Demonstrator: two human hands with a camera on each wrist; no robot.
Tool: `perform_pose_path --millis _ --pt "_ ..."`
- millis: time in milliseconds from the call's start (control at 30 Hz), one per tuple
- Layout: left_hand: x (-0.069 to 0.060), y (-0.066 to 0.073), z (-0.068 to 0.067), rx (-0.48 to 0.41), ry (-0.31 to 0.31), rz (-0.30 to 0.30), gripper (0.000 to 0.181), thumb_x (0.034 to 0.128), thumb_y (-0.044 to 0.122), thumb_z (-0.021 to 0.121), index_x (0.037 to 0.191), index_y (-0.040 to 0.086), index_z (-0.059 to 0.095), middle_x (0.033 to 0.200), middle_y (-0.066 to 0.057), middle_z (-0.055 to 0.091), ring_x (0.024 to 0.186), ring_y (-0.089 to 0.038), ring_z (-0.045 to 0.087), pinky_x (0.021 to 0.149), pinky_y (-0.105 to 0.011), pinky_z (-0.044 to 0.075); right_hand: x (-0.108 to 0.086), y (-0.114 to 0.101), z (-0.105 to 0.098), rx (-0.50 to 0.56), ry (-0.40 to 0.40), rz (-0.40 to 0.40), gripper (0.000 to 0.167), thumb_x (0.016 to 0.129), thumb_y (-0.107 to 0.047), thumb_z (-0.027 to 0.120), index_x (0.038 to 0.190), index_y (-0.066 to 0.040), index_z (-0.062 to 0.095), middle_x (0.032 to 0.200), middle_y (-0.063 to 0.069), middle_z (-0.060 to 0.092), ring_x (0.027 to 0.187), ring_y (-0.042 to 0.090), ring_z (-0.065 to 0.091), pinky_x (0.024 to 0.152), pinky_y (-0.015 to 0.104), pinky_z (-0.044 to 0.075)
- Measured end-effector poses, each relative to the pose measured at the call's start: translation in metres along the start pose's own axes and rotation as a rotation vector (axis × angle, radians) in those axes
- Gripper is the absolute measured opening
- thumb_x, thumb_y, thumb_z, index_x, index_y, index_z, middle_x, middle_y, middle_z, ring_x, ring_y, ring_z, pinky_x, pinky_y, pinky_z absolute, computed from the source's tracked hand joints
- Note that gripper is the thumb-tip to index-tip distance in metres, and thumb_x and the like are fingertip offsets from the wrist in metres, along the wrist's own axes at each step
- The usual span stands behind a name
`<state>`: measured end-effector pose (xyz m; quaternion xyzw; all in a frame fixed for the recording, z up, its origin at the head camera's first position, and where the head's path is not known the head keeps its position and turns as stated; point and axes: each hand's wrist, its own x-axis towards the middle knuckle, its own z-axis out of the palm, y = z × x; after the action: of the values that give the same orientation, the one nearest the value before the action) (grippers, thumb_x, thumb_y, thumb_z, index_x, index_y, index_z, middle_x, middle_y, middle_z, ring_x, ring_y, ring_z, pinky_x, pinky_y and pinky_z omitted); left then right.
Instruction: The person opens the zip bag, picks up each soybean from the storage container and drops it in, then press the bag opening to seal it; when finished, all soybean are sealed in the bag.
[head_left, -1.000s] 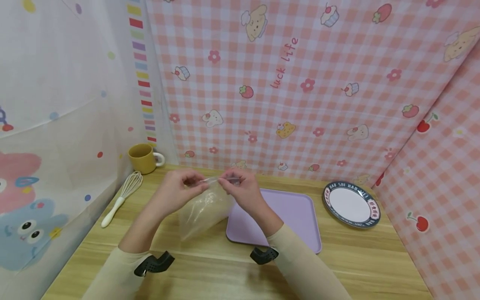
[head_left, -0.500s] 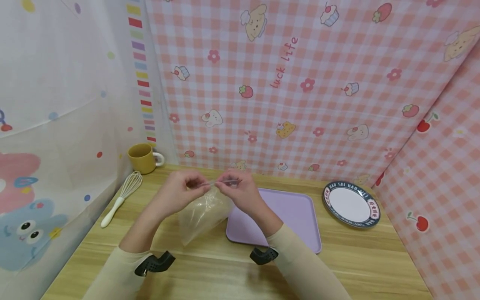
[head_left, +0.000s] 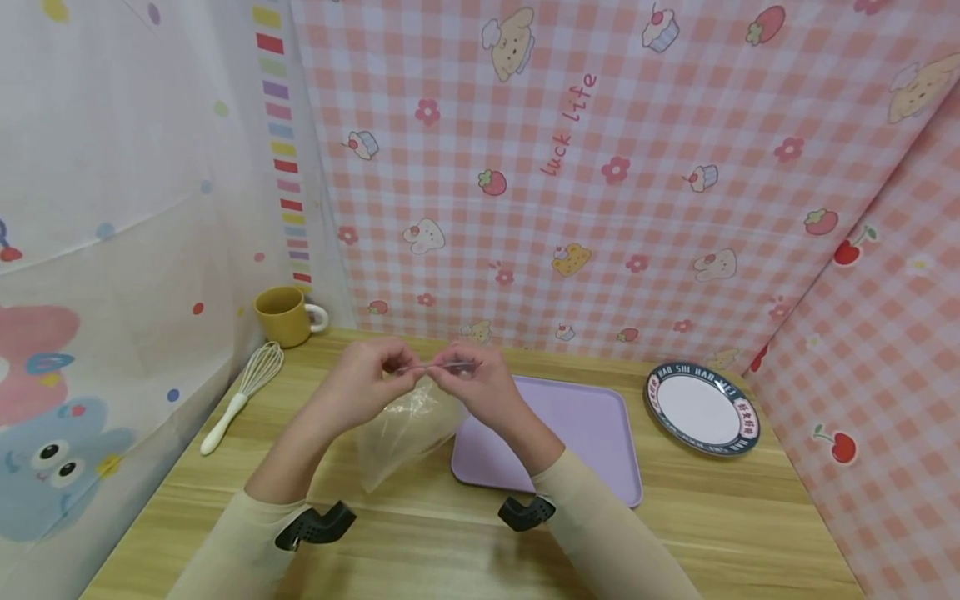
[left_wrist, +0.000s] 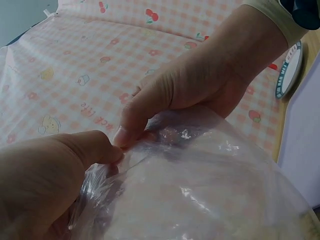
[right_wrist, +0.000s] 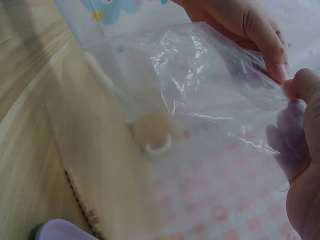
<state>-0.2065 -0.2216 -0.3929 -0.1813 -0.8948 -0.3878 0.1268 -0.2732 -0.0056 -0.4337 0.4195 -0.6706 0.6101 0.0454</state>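
A clear plastic bag [head_left: 408, 429] hangs from both hands above the table, its top edge pinched between thumbs and fingers. My left hand [head_left: 363, 383] pinches that edge on the left, and my right hand [head_left: 480, 383] grips it right alongside. In the left wrist view the two thumb tips almost meet at the rim of the bag [left_wrist: 200, 185]. Seen from the right wrist, the bag [right_wrist: 180, 100] spreads wide, and small brownish bits line its lower edge; whether they lie inside is unclear. The fingers behind the film are partly blurred.
A lilac tray [head_left: 577, 433] lies beneath and right of the bag. Farther right is a dark-rimmed oval plate [head_left: 701, 408]. At the back left stand a yellow mug [head_left: 283, 317] and a white whisk [head_left: 243, 396]. Patterned cloth walls [head_left: 562, 208] enclose the table.
Both hands keep hold of the bag's edge. The thumbs have come slightly closer together, with the right fingertips shifting a little left and down. The bag hangs slightly lower.
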Motion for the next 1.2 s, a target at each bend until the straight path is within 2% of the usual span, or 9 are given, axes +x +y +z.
perform_pose_path --millis 100,200,400,467,600,767,967,1100,1200 --pt "0.0000 -0.0008 0.0013 0.005 0.015 0.021 0.006 0.1015 0.010 0.079 0.097 0.014 0.079 0.090 0.006 0.074 0.083 -0.013 0.067 0.075 -0.035 0.056 0.0002 0.0001 -0.0003 -0.020 0.005 -0.021 0.005 0.099 0.001 0.078 0.098 -0.001 0.082 0.092 0.004 0.077 0.085 0.016 0.068 0.081 0.030 0.059" --pt "-0.0001 -0.0022 0.0017 -0.006 0.014 0.018 0.007 0.1030 0.013 0.079 0.097 0.015 0.079 0.089 0.007 0.074 0.083 -0.013 0.068 0.077 -0.036 0.057 -0.0003 0.0001 -0.0015 -0.026 0.019 -0.024 0.007 0.101 -0.006 0.078 0.097 0.000 0.081 0.092 0.006 0.077 0.084 0.016 0.068 0.079 0.029 0.057" --pt "-0.0025 -0.0069 -0.0017 -0.022 0.010 0.002 0.008 0.1047 0.016 0.079 0.096 0.016 0.079 0.088 0.008 0.073 0.081 -0.014 0.066 0.075 -0.036 0.056 -0.0025 0.0006 -0.0023 -0.006 0.054 0.023 0.009 0.101 -0.006 0.079 0.099 0.002 0.080 0.098 0.012 0.079 0.087 0.015 0.071 0.078 0.028 0.061" --pt "-0.0030 -0.0075 -0.0023 -0.013 0.022 0.023 0.008 0.1042 0.014 0.079 0.096 0.016 0.078 0.088 0.008 0.073 0.081 -0.014 0.066 0.074 -0.035 0.055 -0.0028 0.0009 -0.0017 0.009 0.056 0.034 0.005 0.100 -0.002 0.080 0.102 0.002 0.080 0.100 0.013 0.079 0.091 0.016 0.074 0.081 0.031 0.063" --pt "-0.0039 -0.0066 -0.0023 0.013 0.057 0.069 0.008 0.1025 0.012 0.080 0.095 0.016 0.078 0.089 0.007 0.073 0.082 -0.014 0.066 0.072 -0.035 0.055 -0.0021 0.0007 -0.0022 0.031 0.057 0.032 0.009 0.098 0.003 0.081 0.106 0.002 0.079 0.105 0.011 0.077 0.098 0.018 0.075 0.090 0.039 0.065" --pt "-0.0037 -0.0065 -0.0014 0.072 0.088 0.110 0.008 0.1009 0.012 0.082 0.094 0.016 0.079 0.090 0.006 0.074 0.083 -0.014 0.067 0.074 -0.037 0.055 0.0007 0.0005 -0.0042 0.011 0.046 -0.005 0.005 0.097 0.003 0.083 0.101 0.002 0.082 0.100 0.008 0.072 0.095 0.019 0.070 0.087 0.036 0.064" --pt "-0.0036 -0.0071 -0.0004 0.062 0.065 0.090 0.007 0.1021 0.016 0.082 0.095 0.017 0.081 0.089 0.009 0.073 0.081 -0.011 0.067 0.074 -0.037 0.058 0.0015 0.0007 -0.0070 -0.039 0.029 -0.015 0.007 0.099 -0.006 0.083 0.097 0.002 0.082 0.097 0.005 0.072 0.091 0.018 0.069 0.079 0.029 0.060" --pt "-0.0057 -0.0093 -0.0025 0.019 0.071 0.062 0.006 0.1016 0.014 0.082 0.096 0.016 0.083 0.091 0.008 0.076 0.085 -0.011 0.071 0.081 -0.040 0.061 0.0008 0.0026 -0.0076 -0.054 0.054 -0.013 0.005 0.097 -0.003 0.084 0.096 0.001 0.082 0.096 0.005 0.072 0.090 0.019 0.069 0.077 0.029 0.059" --pt "-0.0076 -0.0103 -0.0041 0.044 0.078 0.060 0.005 0.1020 0.013 0.082 0.097 0.015 0.082 0.092 0.007 0.077 0.085 -0.012 0.071 0.079 -0.040 0.060 0.0000 0.0031 -0.0077 -0.059 0.072 -0.003 0.002 0.096 0.000 0.084 0.096 0.000 0.083 0.095 0.004 0.072 0.090 0.019 0.069 0.079 0.030 0.061"
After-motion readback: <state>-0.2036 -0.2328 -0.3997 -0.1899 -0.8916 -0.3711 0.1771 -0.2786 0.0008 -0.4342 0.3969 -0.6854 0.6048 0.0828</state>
